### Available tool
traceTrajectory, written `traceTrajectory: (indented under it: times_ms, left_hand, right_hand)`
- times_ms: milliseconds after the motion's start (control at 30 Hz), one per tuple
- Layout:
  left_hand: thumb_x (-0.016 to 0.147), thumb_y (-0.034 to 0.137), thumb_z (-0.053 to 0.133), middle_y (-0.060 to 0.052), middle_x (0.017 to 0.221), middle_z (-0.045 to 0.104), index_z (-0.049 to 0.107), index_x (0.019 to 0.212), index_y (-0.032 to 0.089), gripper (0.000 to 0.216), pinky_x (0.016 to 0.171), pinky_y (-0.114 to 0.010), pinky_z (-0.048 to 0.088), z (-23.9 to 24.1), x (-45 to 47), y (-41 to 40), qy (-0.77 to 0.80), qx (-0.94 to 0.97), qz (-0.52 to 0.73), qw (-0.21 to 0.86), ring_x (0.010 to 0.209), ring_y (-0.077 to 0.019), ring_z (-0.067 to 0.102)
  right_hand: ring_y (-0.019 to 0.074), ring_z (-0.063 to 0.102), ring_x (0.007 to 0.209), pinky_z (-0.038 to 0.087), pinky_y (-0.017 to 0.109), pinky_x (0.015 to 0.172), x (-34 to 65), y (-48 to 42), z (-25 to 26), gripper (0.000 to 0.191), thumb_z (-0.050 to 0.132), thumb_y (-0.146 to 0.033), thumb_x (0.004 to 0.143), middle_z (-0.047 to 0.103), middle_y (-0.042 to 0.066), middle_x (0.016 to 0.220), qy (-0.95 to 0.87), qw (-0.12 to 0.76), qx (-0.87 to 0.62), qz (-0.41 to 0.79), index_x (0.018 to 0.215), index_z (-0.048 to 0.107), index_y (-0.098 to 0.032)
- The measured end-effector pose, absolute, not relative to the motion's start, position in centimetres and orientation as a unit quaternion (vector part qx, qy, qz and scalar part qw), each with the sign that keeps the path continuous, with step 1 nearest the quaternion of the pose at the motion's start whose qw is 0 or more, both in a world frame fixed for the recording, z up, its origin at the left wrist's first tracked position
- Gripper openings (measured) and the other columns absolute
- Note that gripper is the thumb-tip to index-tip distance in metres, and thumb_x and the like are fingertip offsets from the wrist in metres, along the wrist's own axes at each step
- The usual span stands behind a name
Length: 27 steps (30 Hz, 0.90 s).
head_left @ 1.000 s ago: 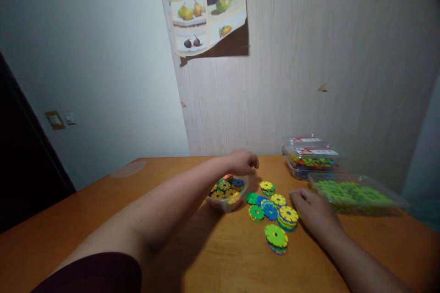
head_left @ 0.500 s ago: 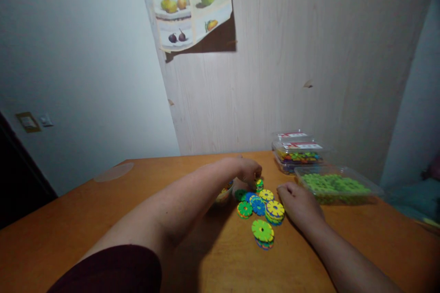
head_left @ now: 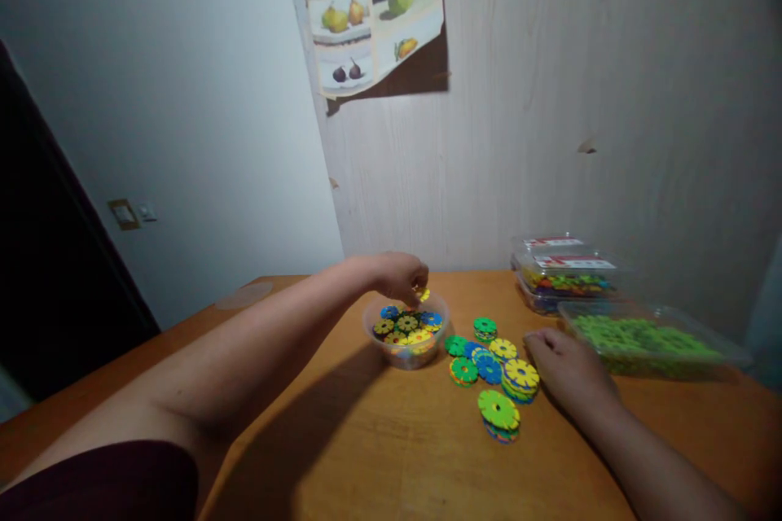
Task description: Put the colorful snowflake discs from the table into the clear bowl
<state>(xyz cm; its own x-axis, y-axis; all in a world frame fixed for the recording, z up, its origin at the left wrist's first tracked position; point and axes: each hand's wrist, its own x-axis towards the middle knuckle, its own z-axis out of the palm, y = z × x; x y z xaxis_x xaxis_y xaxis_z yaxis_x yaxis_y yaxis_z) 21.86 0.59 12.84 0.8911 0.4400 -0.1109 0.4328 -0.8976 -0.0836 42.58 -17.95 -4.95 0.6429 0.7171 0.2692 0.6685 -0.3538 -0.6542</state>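
Note:
My left hand (head_left: 401, 278) is above the far right rim of a round clear plastic bowl (head_left: 369, 324), its fingers pinched on a yellow notched disc (head_left: 423, 294). Inside the bowl lie several flower-shaped discs (head_left: 407, 324) in yellow and blue. To its right, stacks of such discs stand on the table: a green stack (head_left: 485, 326) at the back, a yellow-topped stack (head_left: 521, 374) and a lime-topped stack (head_left: 499, 409) nearest me. Blue discs (head_left: 488, 366) overlap in the middle. My right hand (head_left: 568, 362) rests on the table beside the yellow-topped stack, loosely closed, with nothing visible in it.
A clear tray of light green pieces (head_left: 641, 342) lies right of my right hand. Behind it are stacked clear boxes (head_left: 568, 281) with colourful pieces. A translucent round lid (head_left: 244, 295) lies at the table's far left. Fruit pictures (head_left: 379, 28) hang on the wall.
My left hand has moved left from the green stack to above the bowl, with a yellow disc in its fingers. The view has turned left, and the bowl now shows.

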Motion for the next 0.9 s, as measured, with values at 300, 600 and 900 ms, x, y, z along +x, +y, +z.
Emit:
traceTrajectory:
  times_ms: [300, 600, 900]
  left_hand:
    - [0.056, 0.04, 0.082, -0.008, 0.102, 0.07, 0.069, 0.103, 0.019, 0.054, 0.065, -0.025, 0.039, 11.8, 17.0, 2.4, -0.32, -0.936, 0.144, 0.015, 0.08, -0.0198, 0.06]
    - [0.076, 0.038, 0.066, -0.007, 0.108, 0.069, 0.068, 0.108, 0.02, 0.037, 0.072, -0.026, 0.042, 11.3, 23.6, 0.4, -0.187, -0.979, 0.048, 0.058, 0.089, -0.0199, 0.061]
    - [0.064, 0.042, 0.075, -0.01, 0.128, 0.061, 0.055, 0.13, 0.019, 0.072, 0.083, -0.03, 0.048, 6.5, 31.4, -1.6, -0.119, -0.979, 0.158, 0.047, 0.107, -0.0255, 0.06]
  right_hand:
    - [0.0209, 0.061, 0.07, 0.038, 0.028, 0.057, 42.8, -17.8, -5.1, 0.038, 0.037, -0.047, 0.085, 0.066, 0.005, 0.072, -0.408, 0.356, -0.839, 0.044, 0.07, 0.062, -0.023]
    - [0.0191, 0.059, 0.068, 0.036, 0.026, 0.056, 42.6, -17.9, -4.9, 0.035, 0.039, -0.044, 0.084, 0.065, 0.003, 0.068, -0.417, 0.377, -0.827, 0.031, 0.066, 0.061, -0.023]
    - [0.0184, 0.055, 0.062, 0.032, 0.027, 0.053, 42.3, -17.7, -4.9, 0.035, 0.04, -0.043, 0.083, 0.062, 0.003, 0.062, -0.404, 0.388, -0.828, 0.02, 0.061, 0.059, -0.023]
